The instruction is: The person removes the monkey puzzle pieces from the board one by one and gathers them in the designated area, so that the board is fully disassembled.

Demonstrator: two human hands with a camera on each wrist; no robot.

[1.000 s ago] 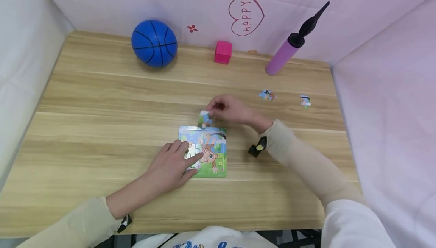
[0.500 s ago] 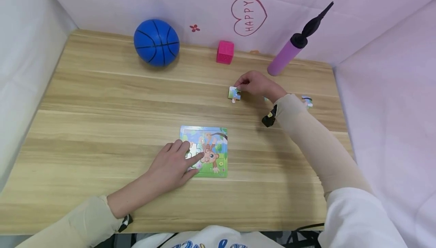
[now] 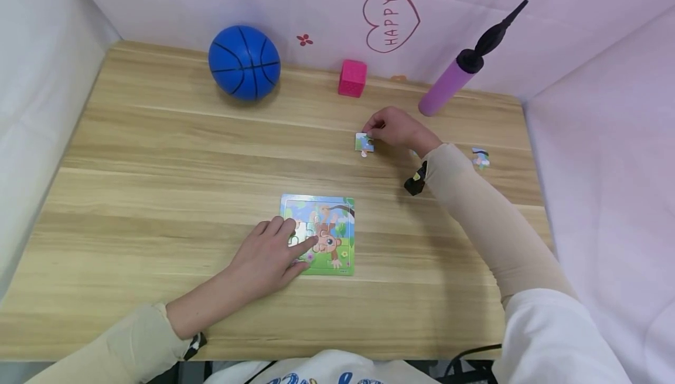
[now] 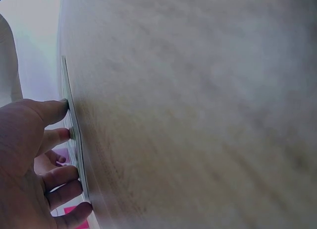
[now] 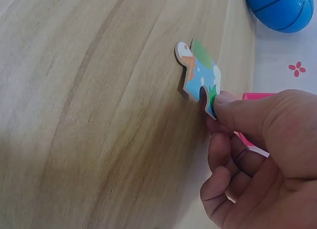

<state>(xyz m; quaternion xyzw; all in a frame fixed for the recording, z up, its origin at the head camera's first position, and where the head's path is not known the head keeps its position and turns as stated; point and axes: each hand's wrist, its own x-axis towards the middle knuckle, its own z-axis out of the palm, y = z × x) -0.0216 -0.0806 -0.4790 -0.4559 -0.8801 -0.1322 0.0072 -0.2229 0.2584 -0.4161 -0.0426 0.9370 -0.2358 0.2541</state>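
Observation:
A jigsaw puzzle tray [image 3: 344, 267] with a monkey picture lies on the table, mostly filled. Its left part shows a pale gap beside my left hand [image 3: 263, 252], which rests on it with fingers spread; in the left wrist view the fingertips press along the tray's edge. Farther back, my right hand [image 3: 399, 128] pinches a puzzle piece [image 3: 362, 142] by one corner. Seen from the right wrist, this puzzle piece [image 5: 202, 73] is blue, green and white, tilted close over the wood, between thumb and fingers. Another loose piece [image 3: 480, 158] lies right of the right wrist.
A blue ball [image 3: 245, 63], a pink cube [image 3: 352, 78] and a purple hand pump [image 3: 448, 86] stand along the back edge. Another piece is almost wholly hidden by the right wrist. White cloth walls [image 3: 606, 108] enclose the table [image 3: 158, 184].
My right hand has carried the puzzle piece from just behind the tray toward the back right, and has hardly moved over the last half second. The left hand stays on the tray.

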